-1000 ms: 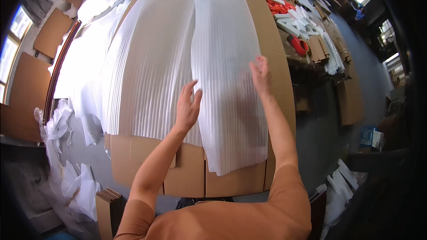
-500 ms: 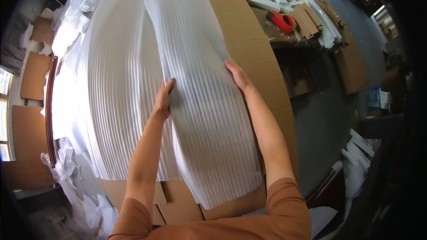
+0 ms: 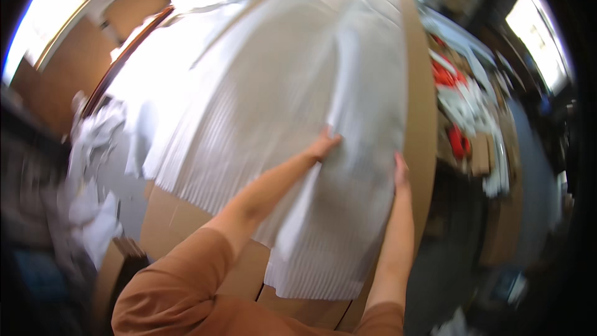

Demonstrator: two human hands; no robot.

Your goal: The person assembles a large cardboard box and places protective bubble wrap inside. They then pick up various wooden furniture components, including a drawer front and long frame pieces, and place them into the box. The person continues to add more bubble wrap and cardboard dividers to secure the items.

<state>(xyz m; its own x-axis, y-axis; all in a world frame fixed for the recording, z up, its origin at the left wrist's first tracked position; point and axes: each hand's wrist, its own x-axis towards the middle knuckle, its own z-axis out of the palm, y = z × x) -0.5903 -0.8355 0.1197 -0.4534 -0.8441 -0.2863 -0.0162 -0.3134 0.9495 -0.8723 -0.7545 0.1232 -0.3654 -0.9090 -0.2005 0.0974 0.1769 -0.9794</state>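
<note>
A long white ribbed foam sheet point(image 3: 348, 211) lies on top of a fanned stack of similar foam sheets point(image 3: 249, 106) on a brown cardboard-covered table point(image 3: 423, 118). My left hand point(image 3: 323, 146) grips the sheet's left edge, fingers curled under a raised fold. My right hand point(image 3: 400, 171) lies against the sheet's right edge, next to the bare cardboard strip. Both forearms reach up from the lower edge in orange sleeves. The picture is motion-blurred.
Crumpled white foam scraps point(image 3: 99, 199) hang off the left side. A cluttered bench with red objects point(image 3: 457, 140) and white pieces stands to the right, across a grey floor point(image 3: 535, 168). Bright windows point(image 3: 541, 31) sit at upper right and upper left.
The view has swung and tilted. My left hand has moved from lying flat on the sheet to lifting its left edge; my right hand has slid to the sheet's right edge.
</note>
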